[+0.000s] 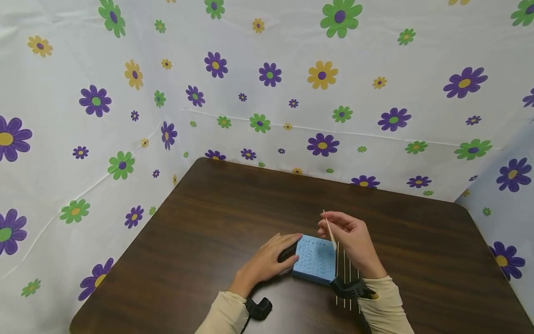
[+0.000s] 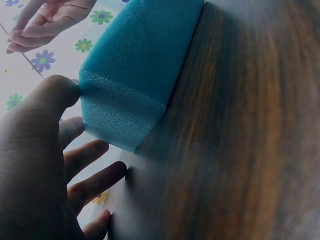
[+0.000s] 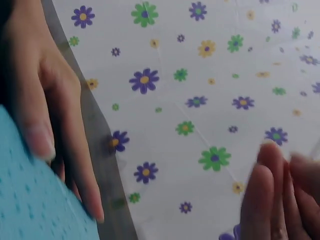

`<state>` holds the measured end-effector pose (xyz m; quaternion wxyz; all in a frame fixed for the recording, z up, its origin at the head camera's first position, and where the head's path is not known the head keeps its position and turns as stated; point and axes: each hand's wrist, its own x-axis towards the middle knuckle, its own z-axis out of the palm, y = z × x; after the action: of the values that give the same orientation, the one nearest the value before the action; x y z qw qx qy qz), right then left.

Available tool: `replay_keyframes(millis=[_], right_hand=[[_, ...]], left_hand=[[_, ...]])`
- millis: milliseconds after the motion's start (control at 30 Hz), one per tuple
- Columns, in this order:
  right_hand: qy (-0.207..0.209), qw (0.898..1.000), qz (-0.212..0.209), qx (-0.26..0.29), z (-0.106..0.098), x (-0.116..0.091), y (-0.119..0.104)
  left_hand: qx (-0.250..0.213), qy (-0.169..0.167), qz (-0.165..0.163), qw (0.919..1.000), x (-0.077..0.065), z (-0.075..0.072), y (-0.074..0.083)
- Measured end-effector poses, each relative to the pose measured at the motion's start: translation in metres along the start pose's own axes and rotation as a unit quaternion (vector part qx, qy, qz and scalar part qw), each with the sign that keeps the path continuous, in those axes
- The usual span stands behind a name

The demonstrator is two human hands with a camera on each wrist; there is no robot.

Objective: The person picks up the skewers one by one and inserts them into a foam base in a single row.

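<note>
A light blue foam block (image 1: 314,257), its top dotted with many small holes, lies on the dark wooden table. My left hand (image 1: 269,260) rests against the block's left end, index fingertip at the far corner and thumb on the near part of that edge. In the left wrist view the thumb (image 2: 60,92) touches the block's edge while the other fingers stretch out beside it. Above the block's right side, my right hand (image 1: 348,234) pinches a thin wooden skewer (image 1: 329,230), tilted, its lower end over the block's right edge. In the right wrist view this skewer is hidden.
Several thin wooden sticks (image 1: 344,260) lie side by side right of the block, partly under the right wrist. A black wrist camera (image 1: 352,288) sits close over them. Flower-printed white cloth (image 1: 267,93) hangs behind the table (image 1: 208,208) and at both sides.
</note>
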<state>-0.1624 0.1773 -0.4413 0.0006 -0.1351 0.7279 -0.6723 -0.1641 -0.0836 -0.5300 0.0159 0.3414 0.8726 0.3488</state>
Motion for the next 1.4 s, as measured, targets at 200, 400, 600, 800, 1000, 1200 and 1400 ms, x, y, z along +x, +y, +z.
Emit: replay_keyframes(millis=[200, 400, 600, 800, 1000, 1200, 1400], right_hand=[[0.048, 0.997, -0.009, -0.057, 0.013, 0.004, -0.002], [0.042, 0.985, -0.023, -0.165, 0.021, 0.005, 0.002], [0.07, 0.953, -0.065, -0.289, 0.027, 0.002, 0.008], [0.069, 0.942, -0.093, -0.315, 0.03, 0.004, 0.011], [0.071, 0.94, -0.11, -0.316, 0.031, 0.005, 0.012], [0.063, 0.939, -0.112, -0.319, 0.034, 0.006, 0.011], [0.064, 0.937, -0.118, -0.324, 0.035, 0.006, 0.009]], left_hand=[[0.006, 0.004, 0.005, 1.0, 0.0, 0.001, -0.001], [0.002, 0.004, -0.001, 1.0, -0.001, 0.002, 0.0], [0.001, -0.001, 0.003, 1.0, 0.0, 0.004, 0.002], [-0.002, -0.004, -0.003, 1.0, 0.001, 0.003, 0.003], [0.006, -0.003, -0.001, 1.0, 0.001, 0.002, 0.003], [0.006, -0.005, -0.005, 1.0, 0.0, 0.0, 0.002], [0.008, -0.003, -0.001, 1.0, 0.0, 0.0, 0.0]])
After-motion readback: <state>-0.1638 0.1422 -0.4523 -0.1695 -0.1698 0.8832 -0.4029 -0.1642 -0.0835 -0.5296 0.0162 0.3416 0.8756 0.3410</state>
